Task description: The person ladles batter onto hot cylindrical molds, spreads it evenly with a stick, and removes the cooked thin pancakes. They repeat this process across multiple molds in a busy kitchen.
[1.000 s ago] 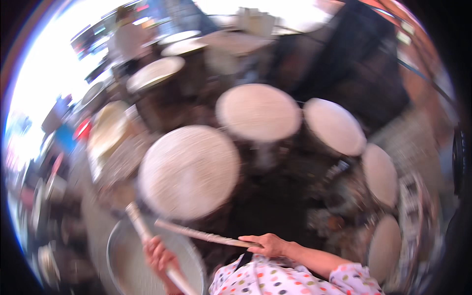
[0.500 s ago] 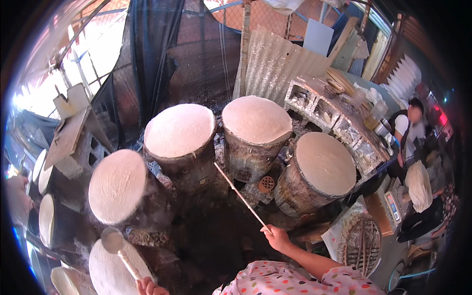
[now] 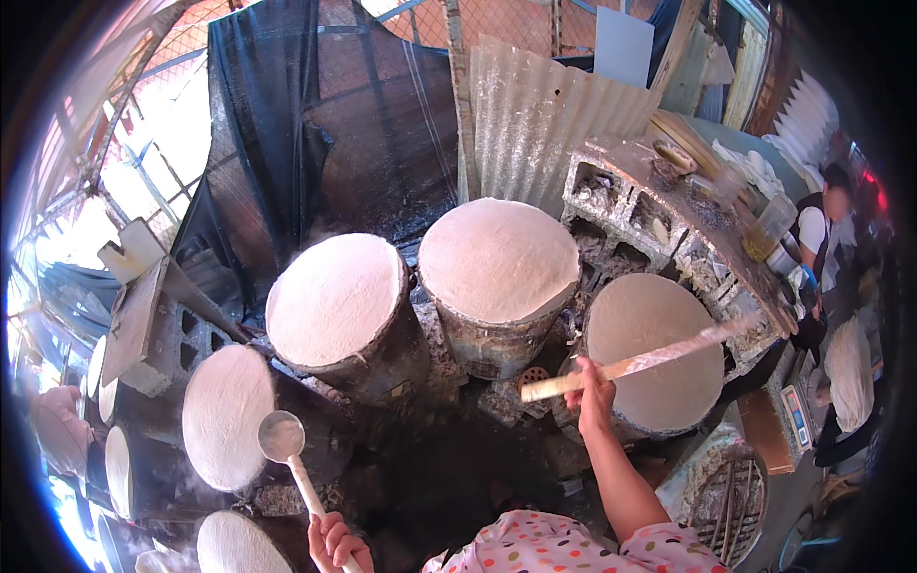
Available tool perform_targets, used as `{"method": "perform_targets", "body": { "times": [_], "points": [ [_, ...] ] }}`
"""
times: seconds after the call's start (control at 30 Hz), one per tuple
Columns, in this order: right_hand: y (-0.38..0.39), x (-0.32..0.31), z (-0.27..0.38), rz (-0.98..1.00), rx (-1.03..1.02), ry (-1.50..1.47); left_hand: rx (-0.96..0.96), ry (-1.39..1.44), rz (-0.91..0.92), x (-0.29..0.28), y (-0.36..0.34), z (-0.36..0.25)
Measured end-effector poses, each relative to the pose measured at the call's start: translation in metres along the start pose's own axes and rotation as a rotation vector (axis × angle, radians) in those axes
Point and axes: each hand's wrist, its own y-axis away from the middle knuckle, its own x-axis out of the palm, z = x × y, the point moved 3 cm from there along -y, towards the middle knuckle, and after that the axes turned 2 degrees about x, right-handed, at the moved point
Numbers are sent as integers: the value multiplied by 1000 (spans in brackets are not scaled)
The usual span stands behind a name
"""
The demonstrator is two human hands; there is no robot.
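My left hand (image 3: pixel 336 542) is closed round the handle of a ladle (image 3: pixel 283 435), whose round bowl overlaps the edge of the left drum's pale, round top (image 3: pixel 227 411). In my closed right hand (image 3: pixel 590 393) is a long, flat wooden stick (image 3: pixel 659 355). It reaches rightward across the pale, flat layer (image 3: pixel 642 313) on the right drum; whether it touches that layer, I cannot tell. Two more drums with pale rounded tops stand ahead, one at centre (image 3: pixel 499 263) and one left of it (image 3: pixel 334 301). Another pale round (image 3: pixel 239 549) shows at the lower left.
Behind the drums stand a corrugated sheet (image 3: pixel 549 119) and dark netting (image 3: pixel 382 124). A block counter (image 3: pixel 688 215) holding jars and cloths runs along the right. Below it is a round rack with sticks (image 3: pixel 731 506). Another person (image 3: pixel 812 234) is at the far right.
My right hand has moved up and right, and the stick has swung from pointing up-left to lying over the right drum. My left hand and the ladle have shifted right.
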Motion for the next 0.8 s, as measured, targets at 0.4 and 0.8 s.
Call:
{"method": "perform_targets", "body": {
  "times": [0.4,0.8],
  "points": [
    [-75,66,-22,-312,14,-490,-62,20,-80,34,-95,33],
    [-112,191,-26,130,-32,-10,-109,-175,-41,75,-179,-2]
  ]
}}
